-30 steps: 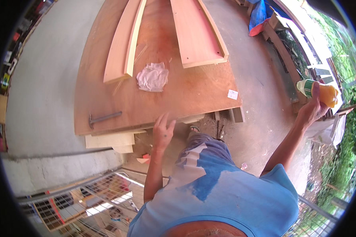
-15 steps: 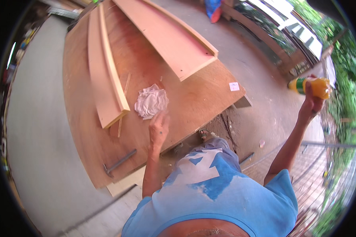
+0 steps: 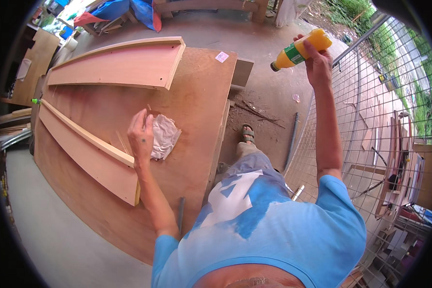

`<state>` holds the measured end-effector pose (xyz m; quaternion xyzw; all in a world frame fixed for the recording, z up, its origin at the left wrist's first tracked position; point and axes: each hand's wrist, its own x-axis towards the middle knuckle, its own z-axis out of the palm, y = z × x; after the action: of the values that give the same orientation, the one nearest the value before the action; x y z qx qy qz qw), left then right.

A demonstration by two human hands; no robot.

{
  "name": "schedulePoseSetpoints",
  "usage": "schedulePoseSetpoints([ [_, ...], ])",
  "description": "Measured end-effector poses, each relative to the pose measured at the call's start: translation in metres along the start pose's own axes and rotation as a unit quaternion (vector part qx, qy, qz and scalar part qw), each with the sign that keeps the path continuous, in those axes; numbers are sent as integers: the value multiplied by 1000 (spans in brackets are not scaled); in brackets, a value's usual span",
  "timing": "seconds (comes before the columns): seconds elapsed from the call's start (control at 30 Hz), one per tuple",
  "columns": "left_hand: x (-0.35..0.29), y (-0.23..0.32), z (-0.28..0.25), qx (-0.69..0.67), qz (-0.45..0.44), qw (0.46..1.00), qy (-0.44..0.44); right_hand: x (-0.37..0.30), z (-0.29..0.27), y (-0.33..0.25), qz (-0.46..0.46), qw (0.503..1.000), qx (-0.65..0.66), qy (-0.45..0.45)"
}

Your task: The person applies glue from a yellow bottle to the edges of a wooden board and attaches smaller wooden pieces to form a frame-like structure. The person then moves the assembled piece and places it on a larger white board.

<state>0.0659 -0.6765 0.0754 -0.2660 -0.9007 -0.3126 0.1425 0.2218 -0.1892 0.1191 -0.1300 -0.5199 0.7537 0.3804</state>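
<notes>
While the right hand (image 3: 318, 65) grips an orange bottle (image 3: 300, 49) raised beside the wire fence (image 3: 369, 120), the left hand (image 3: 141, 137) hovers open. Its fingers reach the white rag (image 3: 165, 137) lying on the tabletop (image 3: 197, 115).

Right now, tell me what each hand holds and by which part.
The right hand holds an orange bottle by its base end, cap pointing down-left. The left hand rests on a white rag, not clearly gripping it.

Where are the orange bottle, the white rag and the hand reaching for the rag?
Bottle (image 3: 300, 48), head view, on its orange body.
Rag (image 3: 165, 137), head view, on its crumpled middle.
Left hand (image 3: 140, 137), head view, on its back.
</notes>
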Motion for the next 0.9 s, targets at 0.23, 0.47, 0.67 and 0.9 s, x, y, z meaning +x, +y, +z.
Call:
schedulePoseSetpoints([
  [0.23, 82, 2, 7, -61, -20, 997, -35, -7, -40, 8, -10, 952, 274, 139],
  [0.47, 173, -68, 74, 69, 52, 994, -63, -34, -21, 139, 158, 900, 234, 332],
  [0.67, 243, -114, 129, 93, 65, 991, -74, -23, 68, 205, 95, 913, 334, 214],
  [0.9, 251, -119, 142, 111, -33, 991, -60, -4, 168, 250, 98, 886, 407, 200],
])
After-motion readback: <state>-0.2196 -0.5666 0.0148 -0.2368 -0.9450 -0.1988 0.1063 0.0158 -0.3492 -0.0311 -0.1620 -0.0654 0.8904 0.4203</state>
